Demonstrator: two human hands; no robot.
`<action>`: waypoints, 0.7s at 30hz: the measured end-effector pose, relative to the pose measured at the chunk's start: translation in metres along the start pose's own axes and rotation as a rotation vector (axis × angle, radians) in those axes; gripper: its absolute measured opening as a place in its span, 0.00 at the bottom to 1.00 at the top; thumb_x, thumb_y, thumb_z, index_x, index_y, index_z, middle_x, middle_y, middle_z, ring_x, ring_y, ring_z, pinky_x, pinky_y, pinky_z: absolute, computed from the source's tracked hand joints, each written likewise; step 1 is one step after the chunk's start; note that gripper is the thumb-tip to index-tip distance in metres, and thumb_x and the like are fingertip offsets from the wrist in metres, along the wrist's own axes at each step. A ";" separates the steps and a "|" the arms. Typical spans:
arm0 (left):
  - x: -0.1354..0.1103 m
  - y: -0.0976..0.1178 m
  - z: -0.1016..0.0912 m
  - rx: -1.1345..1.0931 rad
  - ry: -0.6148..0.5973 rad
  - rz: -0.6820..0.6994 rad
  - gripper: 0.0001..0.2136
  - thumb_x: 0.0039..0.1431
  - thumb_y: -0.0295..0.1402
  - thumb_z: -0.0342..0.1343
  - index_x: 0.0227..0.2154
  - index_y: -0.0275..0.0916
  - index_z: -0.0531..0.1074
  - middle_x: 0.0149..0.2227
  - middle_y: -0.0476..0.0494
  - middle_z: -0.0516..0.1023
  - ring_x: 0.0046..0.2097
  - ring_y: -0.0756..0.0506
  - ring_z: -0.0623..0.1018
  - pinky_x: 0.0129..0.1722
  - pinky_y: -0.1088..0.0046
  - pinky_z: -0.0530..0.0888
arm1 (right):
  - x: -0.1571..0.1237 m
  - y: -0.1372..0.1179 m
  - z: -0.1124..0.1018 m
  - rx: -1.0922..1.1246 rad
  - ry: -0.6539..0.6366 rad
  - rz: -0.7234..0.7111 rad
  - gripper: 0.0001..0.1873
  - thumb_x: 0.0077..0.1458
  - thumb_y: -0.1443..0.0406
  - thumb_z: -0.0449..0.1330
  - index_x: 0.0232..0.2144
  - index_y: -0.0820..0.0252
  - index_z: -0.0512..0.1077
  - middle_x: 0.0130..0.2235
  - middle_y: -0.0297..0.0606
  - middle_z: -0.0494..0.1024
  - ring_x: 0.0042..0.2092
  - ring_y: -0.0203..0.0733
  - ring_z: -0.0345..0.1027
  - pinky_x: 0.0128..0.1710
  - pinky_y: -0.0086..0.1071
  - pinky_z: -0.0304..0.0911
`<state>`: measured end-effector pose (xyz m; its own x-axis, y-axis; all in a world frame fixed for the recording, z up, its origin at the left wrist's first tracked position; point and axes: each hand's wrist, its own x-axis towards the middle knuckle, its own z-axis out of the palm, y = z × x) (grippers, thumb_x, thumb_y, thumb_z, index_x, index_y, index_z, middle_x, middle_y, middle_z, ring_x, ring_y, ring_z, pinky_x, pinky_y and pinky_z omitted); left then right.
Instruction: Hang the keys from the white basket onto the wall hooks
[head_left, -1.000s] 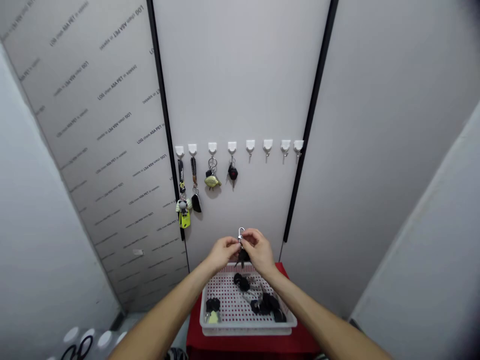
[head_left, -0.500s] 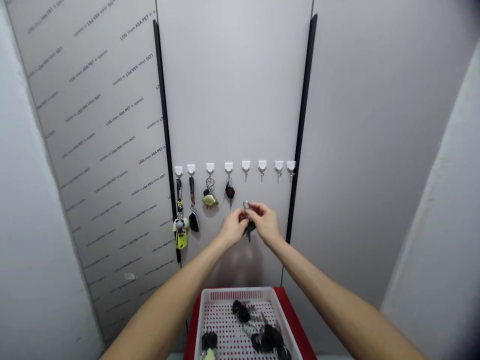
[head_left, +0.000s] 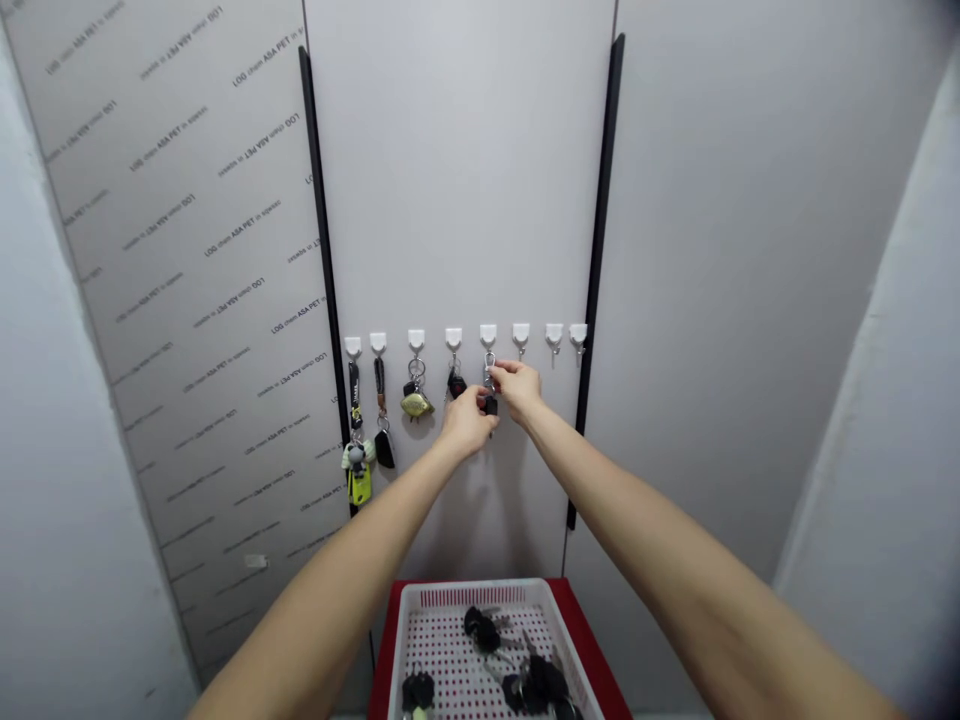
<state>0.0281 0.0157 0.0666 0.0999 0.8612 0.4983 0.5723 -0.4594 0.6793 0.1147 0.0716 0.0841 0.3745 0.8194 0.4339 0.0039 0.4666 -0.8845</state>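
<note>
Both my arms reach up to a row of white wall hooks. My right hand (head_left: 519, 385) pinches the metal ring of a black key set (head_left: 490, 402) right under the fifth hook (head_left: 488, 335). My left hand (head_left: 466, 420) is closed on the lower black part of the same key set. Hanging on the hooks to the left are a yellow-green charm keychain (head_left: 358, 470), a black fob (head_left: 384, 448), a gold fish keychain (head_left: 416, 402) and a black-red key (head_left: 455, 383). Three hooks to the right (head_left: 553, 335) are bare.
Below, a white perforated basket (head_left: 420, 620) rests on a red surface (head_left: 384, 660) and holds several black keys (head_left: 525, 680). Grey wall panels with black vertical strips (head_left: 596, 260) stand all around; the left panel carries printed protective film.
My hands rose from over the basket up to the fifth hook, carrying the black key set. The view tilted upward, so the basket slid to the bottom edge.
</note>
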 end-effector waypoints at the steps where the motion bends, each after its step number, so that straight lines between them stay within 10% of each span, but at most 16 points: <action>1: -0.005 -0.004 0.001 -0.007 -0.020 -0.009 0.17 0.36 0.25 0.52 0.34 0.35 0.62 0.32 0.44 0.68 0.30 0.51 0.68 0.32 0.74 0.64 | 0.000 0.003 -0.003 -0.023 0.007 -0.010 0.11 0.31 0.68 0.55 0.24 0.66 0.67 0.22 0.34 0.69 0.23 0.31 0.59 0.26 0.28 0.58; 7: -0.055 -0.053 0.017 -0.114 -0.178 -0.149 0.14 0.36 0.24 0.51 0.32 0.34 0.64 0.32 0.44 0.68 0.29 0.52 0.67 0.30 0.76 0.65 | -0.038 0.037 -0.036 -0.325 0.028 -0.229 0.14 0.35 0.67 0.52 0.30 0.64 0.67 0.30 0.36 0.69 0.30 0.34 0.60 0.35 0.31 0.55; 14: -0.138 -0.138 0.062 -0.069 -0.320 -0.356 0.11 0.36 0.22 0.50 0.28 0.33 0.65 0.29 0.46 0.69 0.30 0.51 0.67 0.33 0.75 0.64 | -0.150 0.134 -0.080 -0.631 -0.536 -0.031 0.11 0.37 0.70 0.49 0.26 0.64 0.68 0.28 0.38 0.70 0.30 0.35 0.61 0.33 0.29 0.55; 21: -0.175 -0.156 0.086 0.096 -0.350 -0.290 0.15 0.35 0.21 0.47 0.31 0.35 0.66 0.33 0.43 0.68 0.34 0.49 0.66 0.35 0.74 0.61 | -0.201 0.168 -0.093 -0.913 -0.843 -0.097 0.16 0.35 0.70 0.52 0.32 0.62 0.67 0.33 0.40 0.68 0.37 0.40 0.57 0.38 0.30 0.51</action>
<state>-0.0084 -0.0446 -0.1725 0.1838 0.9803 0.0721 0.6881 -0.1807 0.7028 0.1262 -0.0458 -0.1679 -0.3732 0.9101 0.1803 0.7671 0.4120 -0.4917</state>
